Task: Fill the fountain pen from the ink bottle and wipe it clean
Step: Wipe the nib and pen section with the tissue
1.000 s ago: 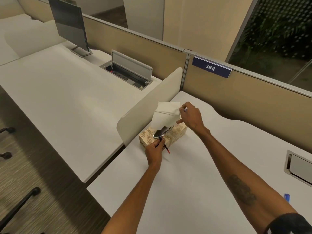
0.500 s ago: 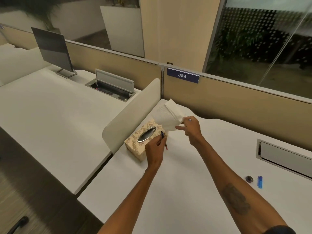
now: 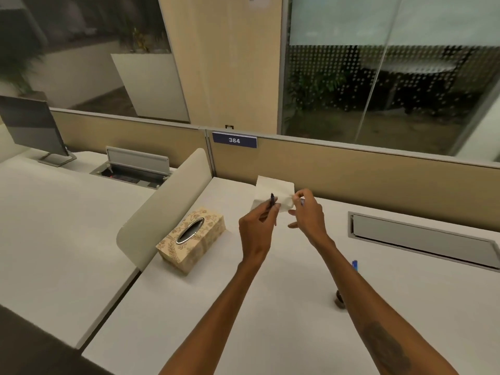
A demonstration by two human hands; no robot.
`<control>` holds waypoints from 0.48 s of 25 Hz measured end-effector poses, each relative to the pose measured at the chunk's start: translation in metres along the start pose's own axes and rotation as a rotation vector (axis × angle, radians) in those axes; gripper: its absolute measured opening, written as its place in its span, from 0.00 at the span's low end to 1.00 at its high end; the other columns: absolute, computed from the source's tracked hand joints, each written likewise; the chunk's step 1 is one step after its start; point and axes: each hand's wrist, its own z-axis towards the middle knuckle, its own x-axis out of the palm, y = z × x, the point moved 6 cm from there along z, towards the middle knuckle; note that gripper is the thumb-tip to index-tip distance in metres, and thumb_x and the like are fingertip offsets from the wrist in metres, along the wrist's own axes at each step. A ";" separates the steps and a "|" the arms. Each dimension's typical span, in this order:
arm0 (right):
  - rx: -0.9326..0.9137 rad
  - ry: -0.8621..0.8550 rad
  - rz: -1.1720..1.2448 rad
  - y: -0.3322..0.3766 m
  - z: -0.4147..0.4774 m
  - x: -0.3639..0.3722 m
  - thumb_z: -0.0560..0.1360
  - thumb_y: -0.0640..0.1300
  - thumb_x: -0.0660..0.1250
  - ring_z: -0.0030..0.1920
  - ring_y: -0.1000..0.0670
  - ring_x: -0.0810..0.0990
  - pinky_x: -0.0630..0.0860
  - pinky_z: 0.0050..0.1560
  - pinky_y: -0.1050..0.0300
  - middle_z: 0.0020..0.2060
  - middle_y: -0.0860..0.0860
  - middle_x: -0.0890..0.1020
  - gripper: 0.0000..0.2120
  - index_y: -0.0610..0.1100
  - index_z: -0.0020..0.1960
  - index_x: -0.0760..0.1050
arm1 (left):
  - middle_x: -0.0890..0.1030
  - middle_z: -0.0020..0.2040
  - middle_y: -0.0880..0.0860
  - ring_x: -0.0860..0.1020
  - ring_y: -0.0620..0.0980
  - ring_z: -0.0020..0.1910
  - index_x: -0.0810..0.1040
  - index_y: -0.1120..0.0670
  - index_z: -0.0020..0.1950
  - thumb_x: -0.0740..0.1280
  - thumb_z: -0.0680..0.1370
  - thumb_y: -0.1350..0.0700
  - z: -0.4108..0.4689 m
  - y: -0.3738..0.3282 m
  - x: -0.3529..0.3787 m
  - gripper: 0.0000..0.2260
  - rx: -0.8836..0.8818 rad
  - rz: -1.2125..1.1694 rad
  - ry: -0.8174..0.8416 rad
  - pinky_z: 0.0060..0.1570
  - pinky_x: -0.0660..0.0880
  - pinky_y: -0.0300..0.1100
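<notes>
My left hand (image 3: 257, 228) grips a dark fountain pen (image 3: 272, 200), its tip pointing up in front of a white tissue (image 3: 273, 192). That tissue hangs from the pinched fingertips of my right hand (image 3: 307, 212), raised above the white desk (image 3: 243, 307). Both hands are close together, the pen tip against the tissue's lower part. A small dark ink bottle (image 3: 338, 299) stands on the desk, partly hidden behind my right forearm. A small blue piece (image 3: 355, 265), possibly the pen's cap, lies beyond it.
A patterned tissue box (image 3: 192, 239) sits left of my hands beside a curved white divider (image 3: 162, 209). A grey cable hatch (image 3: 422, 239) is set in the desk at the right. A tan partition with a "384" sign (image 3: 234, 140) runs behind.
The tissue came free of the box. Both hands rose and shifted right, away from the box, and the pen tip now points up at the tissue. The view swung up and right.
</notes>
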 end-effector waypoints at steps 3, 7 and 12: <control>-0.018 0.017 0.070 -0.003 -0.009 -0.036 0.83 0.47 0.58 0.53 0.45 0.83 0.83 0.47 0.47 0.55 0.44 0.80 0.08 0.43 0.55 0.71 | 0.84 0.48 0.45 0.81 0.42 0.43 0.82 0.53 0.62 0.69 0.79 0.54 -0.007 -0.014 0.024 0.12 -0.002 -0.003 0.025 0.44 0.77 0.28; 0.005 0.096 0.253 -0.012 -0.025 -0.068 0.82 0.49 0.58 0.52 0.51 0.84 0.80 0.52 0.48 0.54 0.48 0.82 0.08 0.45 0.52 0.71 | 0.85 0.46 0.44 0.82 0.43 0.44 0.84 0.51 0.59 0.70 0.78 0.51 -0.020 -0.020 0.055 0.11 -0.036 -0.019 0.077 0.44 0.77 0.31; -0.016 0.047 0.313 -0.021 -0.038 -0.098 0.82 0.46 0.59 0.52 0.47 0.84 0.84 0.44 0.52 0.53 0.45 0.81 0.07 0.42 0.53 0.71 | 0.85 0.52 0.46 0.81 0.42 0.49 0.84 0.53 0.60 0.71 0.77 0.51 -0.035 -0.028 0.082 0.13 -0.070 -0.060 0.134 0.45 0.74 0.23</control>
